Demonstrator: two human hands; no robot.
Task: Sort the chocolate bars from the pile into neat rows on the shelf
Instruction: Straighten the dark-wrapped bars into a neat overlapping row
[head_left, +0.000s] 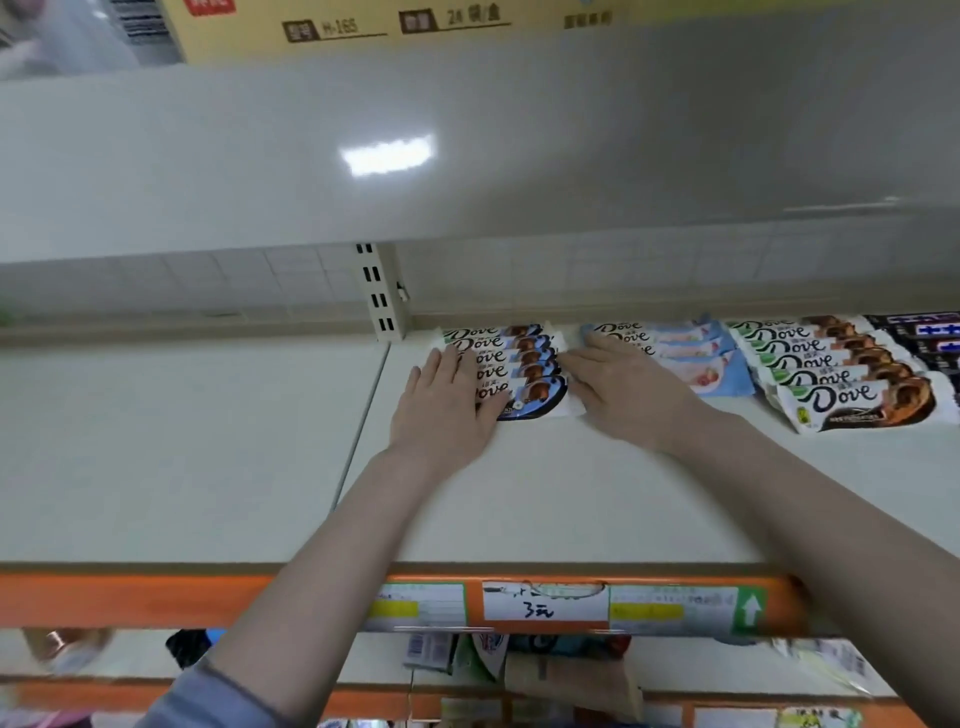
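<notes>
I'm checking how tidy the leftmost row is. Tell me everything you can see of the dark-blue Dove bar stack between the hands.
The dark-blue Dove bar stack is a row of about five glossy wrappers, white with dark-blue and brown chocolate artwork, overlapping like shingles from the shelf's back toward the front. It lies flat, just right of the slotted upright. The left hand rests flat on its left ends; the right hand has straight fingers at its right edge.

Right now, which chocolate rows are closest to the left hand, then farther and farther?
From the left hand, in the head view:
1. Dark-blue row: the fingers lie on its left end.
2. Light-blue row: next to the right, under the right hand.
3. Green row: further right.
4. Black bars: far right, at the picture's edge.
</notes>
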